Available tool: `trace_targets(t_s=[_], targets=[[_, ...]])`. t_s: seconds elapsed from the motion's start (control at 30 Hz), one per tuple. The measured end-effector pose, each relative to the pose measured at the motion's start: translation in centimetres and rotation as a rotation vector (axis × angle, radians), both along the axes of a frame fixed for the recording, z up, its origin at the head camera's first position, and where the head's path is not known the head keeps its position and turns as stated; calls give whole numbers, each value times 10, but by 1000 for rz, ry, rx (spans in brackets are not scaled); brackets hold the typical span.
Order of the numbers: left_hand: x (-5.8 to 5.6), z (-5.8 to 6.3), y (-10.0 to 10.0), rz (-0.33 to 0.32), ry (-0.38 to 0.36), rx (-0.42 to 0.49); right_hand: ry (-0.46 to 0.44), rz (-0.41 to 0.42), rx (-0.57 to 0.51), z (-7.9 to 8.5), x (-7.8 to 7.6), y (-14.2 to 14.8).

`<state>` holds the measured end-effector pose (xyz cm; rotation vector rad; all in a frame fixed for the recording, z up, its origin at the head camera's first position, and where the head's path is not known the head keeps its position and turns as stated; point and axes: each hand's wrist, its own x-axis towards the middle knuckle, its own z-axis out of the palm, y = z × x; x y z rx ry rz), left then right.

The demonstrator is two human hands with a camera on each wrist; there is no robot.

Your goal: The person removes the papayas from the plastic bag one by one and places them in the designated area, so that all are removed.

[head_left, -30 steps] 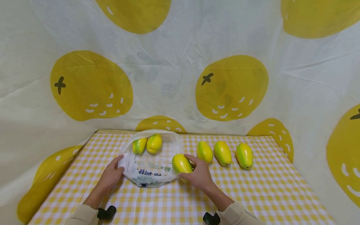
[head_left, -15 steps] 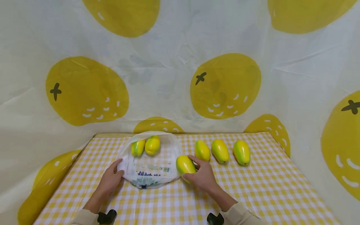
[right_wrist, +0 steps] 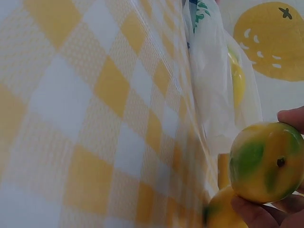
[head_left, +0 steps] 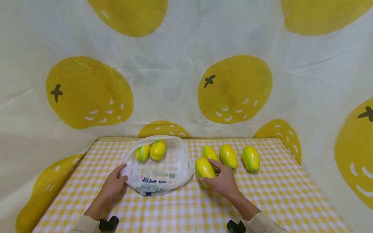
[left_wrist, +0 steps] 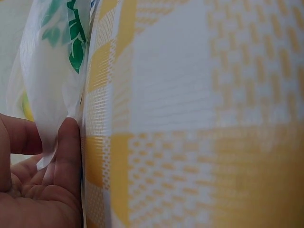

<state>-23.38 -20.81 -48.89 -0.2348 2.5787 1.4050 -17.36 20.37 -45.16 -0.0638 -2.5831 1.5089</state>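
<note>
A thin white plastic bag [head_left: 186,168] with green and dark print lies with its mouth spread wide on the table. Two yellow-green papayas [head_left: 157,150] sit inside, toward its back. My left hand [head_left: 112,184] pinches the bag's left edge; the left wrist view shows a fold of plastic [left_wrist: 45,137] between thumb and fingers. Just right of the bag, my right hand [head_left: 222,179] grips another papaya [head_left: 205,171], thumb on the near side and fingers over the far side. In the right wrist view that held papaya [right_wrist: 266,161] shows its dark-dotted end.
Three more papayas stand in a row behind and right of my right hand: one partly hidden papaya [head_left: 209,152], a middle papaya [head_left: 228,156] and a right papaya [head_left: 251,158]. A yellow-checked cloth [head_left: 276,197] covers the table. A fruit-printed curtain [head_left: 166,90] hangs behind.
My right hand has moved to the right with the papaya, away from the bag's right edge, which bulges outward more. My left hand stays at the bag's left edge.
</note>
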Motion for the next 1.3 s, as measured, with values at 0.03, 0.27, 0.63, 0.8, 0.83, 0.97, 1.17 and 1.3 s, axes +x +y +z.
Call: trace_targets(t_s=[0.03, 0.27, 0.63, 0.8, 0.83, 0.97, 1.17, 1.3], targets=[[0, 1, 0, -4, 5, 4, -8, -5, -5, 2, 2, 4], [-1, 3, -1, -15, 10, 19, -57, -6, -68, 16, 16, 26], [0, 2, -3, -2, -2, 34, -73, -54, -56, 30, 34, 62], [0, 1, -5, -18, 9, 43, -125, -97, -32, 32, 42, 81], [0, 0, -5, -21, 10, 45, -137, -110, -22, 32, 43, 85], [-1, -1, -5, -21, 9, 56, -171, -157, 21, 32, 46, 101], [-1, -1, -4, -13, 2, 74, -234, -234, 68, 29, 50, 120], [-1, -1, -3, -12, 0, 83, -252, -270, 97, 26, 51, 128]])
